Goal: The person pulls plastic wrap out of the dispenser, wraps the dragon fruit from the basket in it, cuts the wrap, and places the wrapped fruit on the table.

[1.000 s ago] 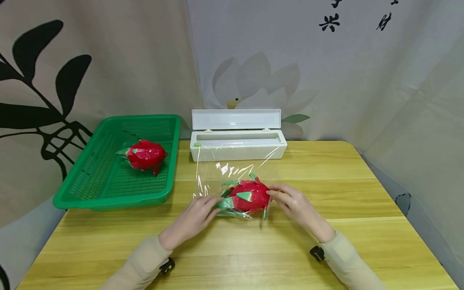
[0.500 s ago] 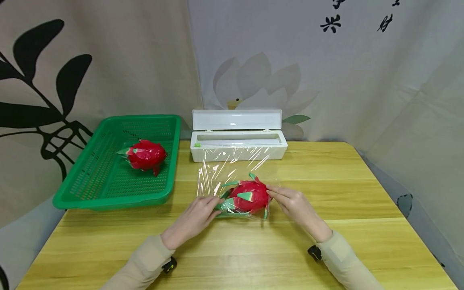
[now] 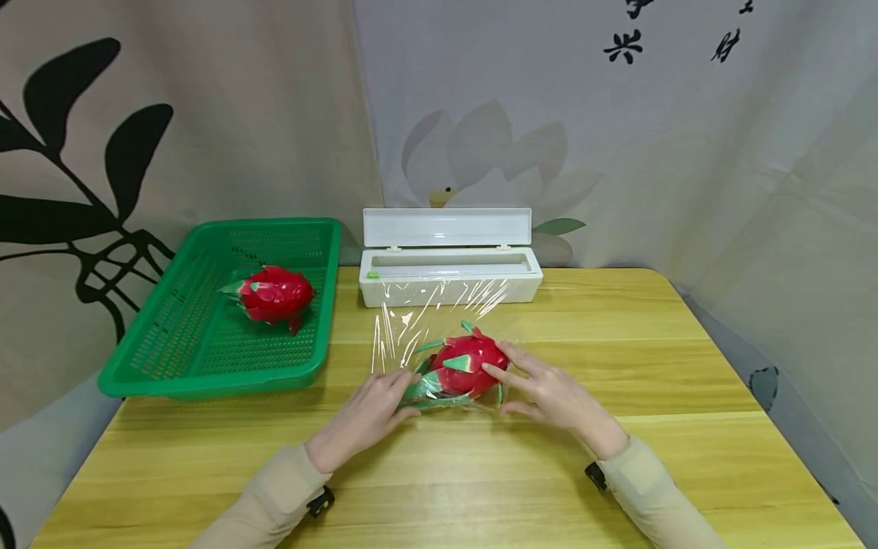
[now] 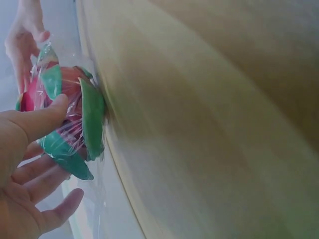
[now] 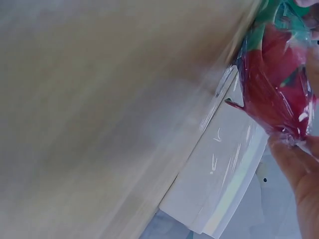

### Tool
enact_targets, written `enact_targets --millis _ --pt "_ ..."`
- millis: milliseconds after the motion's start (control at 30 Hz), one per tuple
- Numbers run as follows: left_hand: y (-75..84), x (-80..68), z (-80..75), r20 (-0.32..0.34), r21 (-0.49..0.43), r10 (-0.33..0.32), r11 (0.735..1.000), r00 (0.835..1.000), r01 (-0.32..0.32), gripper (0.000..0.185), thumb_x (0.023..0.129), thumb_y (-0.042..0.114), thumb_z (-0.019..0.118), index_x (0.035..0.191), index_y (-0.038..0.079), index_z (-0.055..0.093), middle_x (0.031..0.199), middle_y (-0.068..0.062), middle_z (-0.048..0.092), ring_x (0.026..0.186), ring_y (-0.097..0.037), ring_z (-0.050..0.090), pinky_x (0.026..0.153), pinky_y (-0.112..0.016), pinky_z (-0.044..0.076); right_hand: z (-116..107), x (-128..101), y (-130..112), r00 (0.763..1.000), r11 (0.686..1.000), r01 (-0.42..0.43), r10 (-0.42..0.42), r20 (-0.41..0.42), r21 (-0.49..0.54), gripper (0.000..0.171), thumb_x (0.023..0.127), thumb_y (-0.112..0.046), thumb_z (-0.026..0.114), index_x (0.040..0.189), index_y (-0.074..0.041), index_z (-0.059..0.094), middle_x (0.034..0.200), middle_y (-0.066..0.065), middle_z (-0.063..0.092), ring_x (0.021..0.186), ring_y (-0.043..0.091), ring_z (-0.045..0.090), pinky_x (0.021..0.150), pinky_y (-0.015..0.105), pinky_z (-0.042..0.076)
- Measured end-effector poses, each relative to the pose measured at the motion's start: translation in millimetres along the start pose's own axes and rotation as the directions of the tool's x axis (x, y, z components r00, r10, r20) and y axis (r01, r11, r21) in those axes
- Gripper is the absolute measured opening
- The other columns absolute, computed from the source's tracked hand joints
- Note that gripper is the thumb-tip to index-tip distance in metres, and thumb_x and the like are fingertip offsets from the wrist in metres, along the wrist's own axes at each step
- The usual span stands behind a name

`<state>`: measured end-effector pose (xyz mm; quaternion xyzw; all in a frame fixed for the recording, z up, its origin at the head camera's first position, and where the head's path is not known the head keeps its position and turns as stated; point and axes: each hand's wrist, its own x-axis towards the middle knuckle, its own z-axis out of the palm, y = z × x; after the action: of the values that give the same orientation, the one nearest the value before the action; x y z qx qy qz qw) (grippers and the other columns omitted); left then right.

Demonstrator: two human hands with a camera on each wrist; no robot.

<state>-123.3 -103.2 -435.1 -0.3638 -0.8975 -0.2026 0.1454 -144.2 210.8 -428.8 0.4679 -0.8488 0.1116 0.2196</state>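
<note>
Dragon fruit (image 3: pixel 461 367), red with green scales, lies on the wooden table (image 3: pixel 672 358) near its middle, on a sheet of cling film (image 3: pixel 418 320) that runs from the white dispenser box (image 3: pixel 449 278) at 12 o'clock of the fruit and lies already partly around it. From 8 o'clock the left hand (image 3: pixel 373 408) reaches in, and its thumb and fingers lie nearly straight against the leafy end of the fruit with the film under them, probably to keep the film tight there. From 4 o'clock the right hand (image 3: pixel 542 385) lies with relaxed, spread fingers over the other side, pressing the film onto the skin; neither hand closes fully around the fruit. Both forearms come in low over the table in beige sleeves. At 10 o'clock stands a green basket (image 3: pixel 171 358) with a second dragon fruit (image 3: pixel 274 293) inside.
</note>
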Motion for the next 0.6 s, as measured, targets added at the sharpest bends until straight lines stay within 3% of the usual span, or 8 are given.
enact_targets --millis 267,467,600 --pt "2.2 4.5 4.3 -0.029 0.007 0.017 1.0 0.999 -0.017 0.033 0.075 0.008 0.079 0.099 0.002 0.058 0.096 -0.007 0.071 0.082 -0.022 0.069 0.076 -0.035 0.056 3.3 5.7 1.1 1.0 0.999 -0.03 0.03 0.005 -0.018 0.084 0.062 -0.04 0.085 0.135 -0.012 0.054 0.143 0.02 0.047 0.117 0.028 0.052 0.082 0.036 0.057" --pt "2.0 5.0 5.9 -0.042 -0.027 0.024 0.999 0.999 -0.026 0.025 0.08 0.004 0.073 0.099 0.0 0.058 0.091 -0.008 0.069 0.072 -0.015 0.067 0.065 -0.021 0.056 4.9 8.0 2.8 0.999 0.999 0.021 -0.022 -0.032 -0.028 0.083 0.061 -0.041 0.087 0.131 -0.008 0.057 0.137 0.023 0.051 0.111 0.029 0.054 0.076 0.035 0.058" --pt "1.8 5.4 6.9 -0.056 -0.029 0.038 0.999 0.998 -0.04 0.025 0.082 0.004 0.072 0.102 -0.001 0.058 0.093 -0.01 0.068 0.071 -0.014 0.067 0.065 -0.018 0.056 5.5 7.9 4.2 0.997 0.997 0.056 -0.059 -0.05 -0.056 0.083 0.059 -0.041 0.088 0.129 -0.006 0.058 0.132 0.024 0.054 0.107 0.03 0.055 0.072 0.033 0.058"
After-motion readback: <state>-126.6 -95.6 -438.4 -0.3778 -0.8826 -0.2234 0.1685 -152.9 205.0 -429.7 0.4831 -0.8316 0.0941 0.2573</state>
